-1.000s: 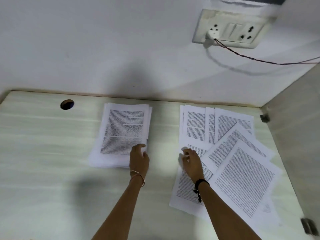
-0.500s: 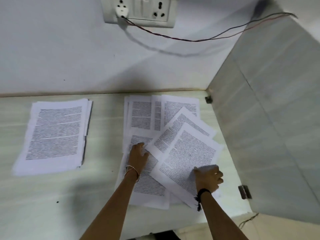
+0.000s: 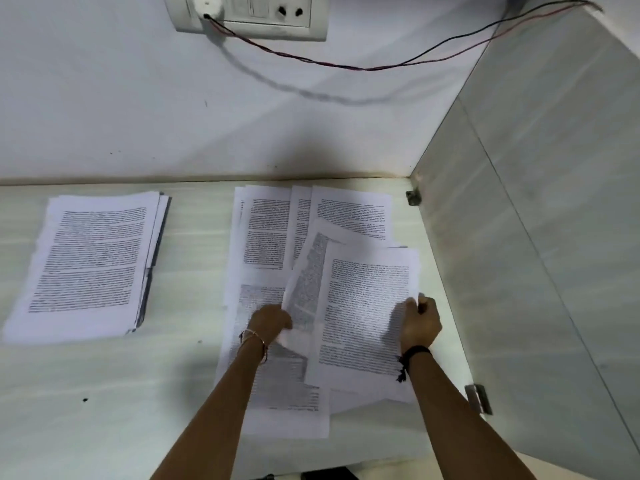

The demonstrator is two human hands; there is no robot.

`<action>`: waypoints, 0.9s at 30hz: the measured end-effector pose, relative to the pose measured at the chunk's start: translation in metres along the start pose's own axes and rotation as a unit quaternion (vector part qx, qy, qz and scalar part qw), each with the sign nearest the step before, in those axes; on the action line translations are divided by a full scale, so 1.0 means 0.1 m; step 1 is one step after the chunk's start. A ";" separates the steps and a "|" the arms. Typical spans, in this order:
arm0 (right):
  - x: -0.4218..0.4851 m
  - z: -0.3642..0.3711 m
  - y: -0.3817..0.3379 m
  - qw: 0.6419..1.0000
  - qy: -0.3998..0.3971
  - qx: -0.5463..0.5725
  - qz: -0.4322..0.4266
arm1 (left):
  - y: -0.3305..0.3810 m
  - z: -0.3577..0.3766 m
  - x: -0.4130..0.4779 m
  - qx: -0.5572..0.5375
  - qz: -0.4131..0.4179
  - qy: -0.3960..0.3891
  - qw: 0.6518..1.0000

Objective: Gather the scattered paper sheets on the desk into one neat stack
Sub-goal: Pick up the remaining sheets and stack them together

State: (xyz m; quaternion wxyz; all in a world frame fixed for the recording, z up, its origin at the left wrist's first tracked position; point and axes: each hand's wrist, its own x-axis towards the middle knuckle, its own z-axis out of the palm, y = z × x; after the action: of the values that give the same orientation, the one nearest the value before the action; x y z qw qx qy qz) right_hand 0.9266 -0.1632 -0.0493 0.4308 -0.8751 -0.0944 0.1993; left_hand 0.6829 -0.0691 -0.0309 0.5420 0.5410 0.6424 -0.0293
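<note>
At the fingertips: right hand (image 3: 420,323) pinching top sheet (image 3: 367,306) by its right edge, left hand (image 3: 270,323) gripping lifted sheet (image 3: 301,292) at lower corner. Beyond, loose sheets (image 3: 266,233) fanned on desk (image 3: 104,393), stack (image 3: 93,265) well apart at left. Thin, limp, slippery; best taken by the edges.

Around us: fittings and a side panel (image 3: 554,237).
Well beyond the fingers (image 3: 423,304) of our right hand (image 3: 419,323), on the white wall (image 3: 121,98), we see a switch plate (image 3: 249,15) with a plug (image 3: 207,5) in it; a twisted wire (image 3: 346,66) sags from it toward the grey side panel. That panel stands to the right of those fingers, with a far bracket (image 3: 412,197) at its foot beyond them and a near bracket (image 3: 478,398) closer to us.
</note>
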 end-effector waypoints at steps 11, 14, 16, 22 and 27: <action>-0.24 0.52 -0.23 0.994 -0.108 -0.009 -0.015 | -0.12 -0.12 -0.11 -0.068 0.040 0.075 0.994; -0.34 0.57 -0.23 0.988 -0.131 -0.041 -0.074 | -0.08 -0.04 -0.16 -0.080 0.045 0.117 0.989; -0.38 0.61 -0.18 0.985 -0.142 -0.054 -0.083 | -0.09 -0.01 -0.19 -0.089 0.058 0.178 0.978; -0.38 0.64 -0.14 0.994 -0.094 -0.010 -0.051 | -0.24 -0.08 -0.18 0.022 -0.001 0.152 0.988; -0.43 0.67 -0.12 0.982 -0.160 -0.061 -0.080 | -0.37 -0.13 -0.21 -0.076 0.008 0.116 0.990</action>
State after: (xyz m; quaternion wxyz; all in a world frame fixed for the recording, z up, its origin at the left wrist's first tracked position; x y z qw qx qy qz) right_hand 0.8587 -0.1220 -0.0652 0.3702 -0.8461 -0.2438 0.2960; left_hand 0.6440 -0.0900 -0.0309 0.5035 0.5035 0.6967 0.0869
